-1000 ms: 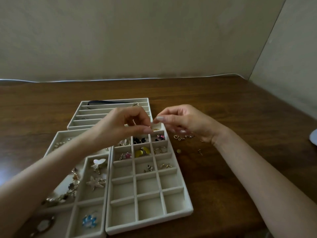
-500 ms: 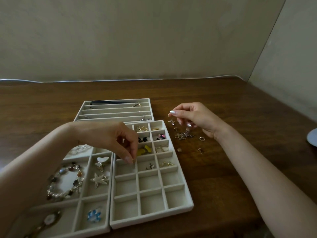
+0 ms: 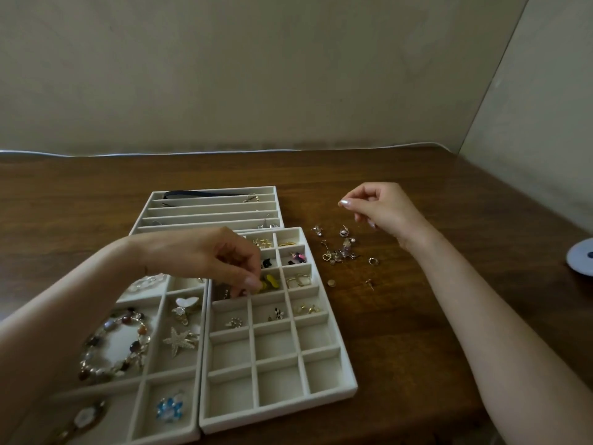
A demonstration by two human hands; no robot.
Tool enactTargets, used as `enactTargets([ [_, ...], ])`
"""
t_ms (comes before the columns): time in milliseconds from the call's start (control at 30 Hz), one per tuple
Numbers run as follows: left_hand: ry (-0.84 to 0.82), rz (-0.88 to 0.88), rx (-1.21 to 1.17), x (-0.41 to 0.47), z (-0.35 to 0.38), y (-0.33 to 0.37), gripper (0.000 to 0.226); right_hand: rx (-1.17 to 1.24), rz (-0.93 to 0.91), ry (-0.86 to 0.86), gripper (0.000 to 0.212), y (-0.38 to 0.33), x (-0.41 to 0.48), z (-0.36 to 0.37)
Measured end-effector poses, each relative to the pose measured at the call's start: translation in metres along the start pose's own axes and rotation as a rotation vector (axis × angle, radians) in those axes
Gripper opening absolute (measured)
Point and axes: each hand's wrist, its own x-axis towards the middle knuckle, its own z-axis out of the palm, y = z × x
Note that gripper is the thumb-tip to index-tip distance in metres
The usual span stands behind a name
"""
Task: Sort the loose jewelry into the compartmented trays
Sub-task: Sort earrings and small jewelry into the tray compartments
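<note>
Left hand (image 3: 221, 261) was down over the grid tray (image 3: 276, 412), knuckles up, fingers curled, tips bunched right beside the yellow piece (image 3: 271, 281) in the middle column. That grip was blurred, so whether it pinched anything could not be told. Right hand (image 3: 382, 208) hung above the bench (image 3: 385, 332), far of the loose pile (image 3: 340, 252), thumb and forefinger pressed together. Anything between them was too small to make out.

The pile sat on bare bench just right of the grid tray: a heart charm (image 3: 326, 256), a small ring (image 3: 373, 261), a round gold stud (image 3: 331, 283) and a pin stud (image 3: 369, 282) a little nearer, apart from the cluster.

In the grid tray the far rows were filled: gold bits (image 3: 262, 243), a black piece (image 3: 266, 262), a pink one (image 3: 296, 258), hoops (image 3: 298, 280). One row nearer lay a small cluster (image 3: 234, 322), a black-and-white piece (image 3: 277, 313) and a gold pair (image 3: 308, 308). The nearest rows held nothing.

The left tray (image 3: 150, 354), touching the grid tray's side, held a bead bracelet (image 3: 93, 341), a butterfly clip (image 3: 186, 303), a starfish (image 3: 178, 342) and a blue flower (image 3: 170, 407). The slotted tray (image 3: 208, 213) lay behind, with a dark band (image 3: 199, 194) in its farthest slot. A white disc (image 3: 580, 256) showed at the far right edge.
</note>
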Motion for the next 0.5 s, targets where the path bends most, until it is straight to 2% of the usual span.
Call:
enactTargets([
  [167, 0.223, 0.028, 0.046, 0.007, 0.004, -0.006, 0.022, -0.302, 0.05, -0.018, 0.01, 0.008, 0.004, -0.007],
  [300, 0.363, 0.019, 0.094, 0.013, 0.009, -0.011, 0.016, -0.358, 0.088, -0.084, 0.013, 0.007, 0.003, -0.005],
  [500, 0.545, 0.008, 0.126, 0.019, 0.015, -0.012, 0.027, -0.379, 0.123, -0.162, 0.011, 0.005, 0.004, -0.007],
])
